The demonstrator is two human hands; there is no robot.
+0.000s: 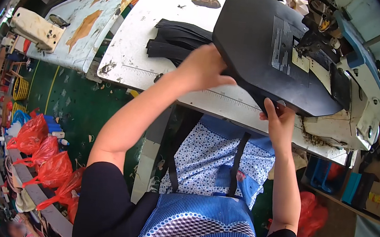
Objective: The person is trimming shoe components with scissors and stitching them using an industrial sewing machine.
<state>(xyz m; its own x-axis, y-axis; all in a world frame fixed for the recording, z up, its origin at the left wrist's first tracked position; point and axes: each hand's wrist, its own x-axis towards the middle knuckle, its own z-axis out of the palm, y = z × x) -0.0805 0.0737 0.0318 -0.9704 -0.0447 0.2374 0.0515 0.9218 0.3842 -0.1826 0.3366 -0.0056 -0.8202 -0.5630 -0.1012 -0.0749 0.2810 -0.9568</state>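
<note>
A large black angular panel with small pale print lies at the sewing machine, around its pale needle plate. At the panel's near left edge is my left hand, slightly blurred, thumb outstretched and fingers partly hidden. Beside it, a pile of black strips rests on the white table. My right hand is closed under the panel's near edge, its thumb and fingers pinching a black strip that runs toward my left hand.
The white worktable has a ruler scale along its near edge. A second pale machine stands on another table at the left. Red plastic bags line the lower left. A blue crate sits under the table at right.
</note>
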